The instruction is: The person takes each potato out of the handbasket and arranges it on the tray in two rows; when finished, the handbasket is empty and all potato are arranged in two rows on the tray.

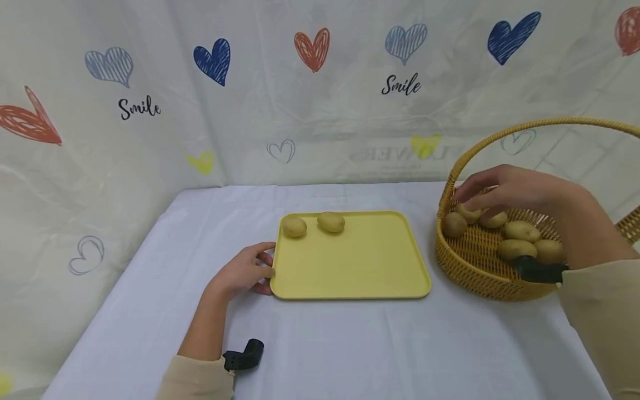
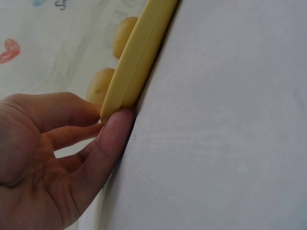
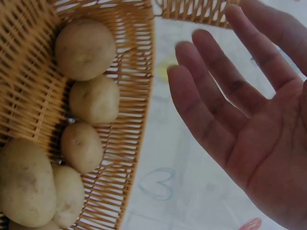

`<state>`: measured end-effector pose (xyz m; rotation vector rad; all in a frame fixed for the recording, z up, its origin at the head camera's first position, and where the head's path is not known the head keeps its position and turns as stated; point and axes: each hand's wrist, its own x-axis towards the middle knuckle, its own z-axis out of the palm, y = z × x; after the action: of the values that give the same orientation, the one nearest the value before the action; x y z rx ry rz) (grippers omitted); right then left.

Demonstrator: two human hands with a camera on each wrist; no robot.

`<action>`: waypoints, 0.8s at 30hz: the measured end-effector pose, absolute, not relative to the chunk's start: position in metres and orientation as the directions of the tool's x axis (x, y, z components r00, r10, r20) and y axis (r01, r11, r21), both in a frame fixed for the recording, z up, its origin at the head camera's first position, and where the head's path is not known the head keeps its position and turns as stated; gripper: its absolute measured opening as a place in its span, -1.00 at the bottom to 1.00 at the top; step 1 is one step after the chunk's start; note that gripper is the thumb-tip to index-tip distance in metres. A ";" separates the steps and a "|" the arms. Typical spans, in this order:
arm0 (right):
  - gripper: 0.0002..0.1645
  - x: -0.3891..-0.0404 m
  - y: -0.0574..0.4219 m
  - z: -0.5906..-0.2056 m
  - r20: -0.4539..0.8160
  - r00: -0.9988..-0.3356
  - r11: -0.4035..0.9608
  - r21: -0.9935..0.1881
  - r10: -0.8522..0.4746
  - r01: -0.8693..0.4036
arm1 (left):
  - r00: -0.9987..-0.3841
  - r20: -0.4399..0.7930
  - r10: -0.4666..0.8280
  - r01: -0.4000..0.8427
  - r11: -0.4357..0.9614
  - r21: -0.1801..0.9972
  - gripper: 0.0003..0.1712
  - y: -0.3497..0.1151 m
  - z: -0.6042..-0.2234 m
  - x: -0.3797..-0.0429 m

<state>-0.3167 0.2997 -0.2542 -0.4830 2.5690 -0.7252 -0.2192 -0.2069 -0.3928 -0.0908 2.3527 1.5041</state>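
My left hand (image 1: 246, 272) holds the left edge of a yellow rectangular tray (image 1: 350, 278), its fingertips at the rim. In the left wrist view, the thumb (image 2: 115, 134) presses against the side of the tray. Two potatoes lie along the tray's back left part, one potato (image 1: 294, 226) near the corner and another potato (image 1: 331, 222) to its right. Over the wicker basket (image 1: 480, 283) hovers my right hand (image 1: 520, 189), fingers spread and relaxed, holding nothing. Beneath it several potatoes (image 1: 521, 231) lie in the basket, partly hidden by the hand and wrist.
The basket's tall arched handle (image 1: 460, 161) rises beside the right hand. Basket and tray stand side by side on a white cloth-covered table (image 1: 330, 350). Behind them hangs a pale curtain (image 1: 340, 111) printed with hearts.
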 end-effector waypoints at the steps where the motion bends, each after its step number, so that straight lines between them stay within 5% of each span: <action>1: -0.39 -0.318 0.301 -0.256 -0.281 -0.862 0.807 -0.550 -0.423 -0.216 | -0.938 -0.320 0.130 -0.236 0.436 0.869 -0.18 -0.207 -0.393 -0.219; 6: -0.34 -0.325 0.305 -0.266 -0.230 -0.883 0.805 -0.548 -0.409 -0.230 | -0.938 -0.326 0.123 -0.243 0.439 0.865 -0.17 -0.208 -0.393 -0.218; 24: -0.32 -0.339 0.310 -0.288 -0.344 -0.864 0.842 -0.518 -0.367 -0.152 | -0.940 -0.315 0.131 -0.234 0.425 0.875 -0.18 -0.205 -0.393 -0.220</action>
<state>-0.3394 0.3103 -0.2884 -0.3841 2.5827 -0.6765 -0.2197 -0.2050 -0.3926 -0.0881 2.3485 1.5213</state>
